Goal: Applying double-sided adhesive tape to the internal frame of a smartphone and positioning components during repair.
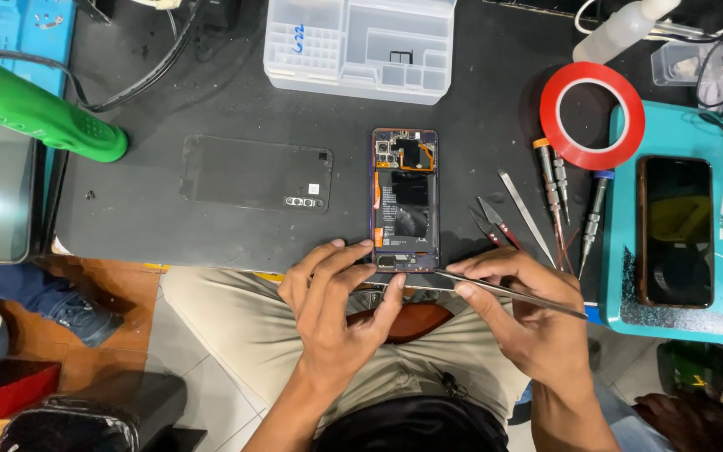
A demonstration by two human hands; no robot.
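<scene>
An opened smartphone point(405, 197) lies face down near the front edge of a black work mat point(211, 109), its battery, circuit board and orange flex cables exposed. My left hand point(338, 305) rests at the mat's edge, its fingertips touching the phone's lower left corner. My right hand point(519, 314) grips a pair of metal tweezers point(512, 293) whose tip reaches the phone's bottom right corner. The phone's removed dark back cover point(254, 173) lies flat to the left of it.
A clear plastic parts organiser point(360, 46) stands at the back. A red tape roll point(592, 115), screwdrivers point(552, 180), spare tweezers and a spudger lie to the right. Another phone point(675, 230) rests on a teal tray point(621, 251). A green tool handle point(35, 109) sits at left.
</scene>
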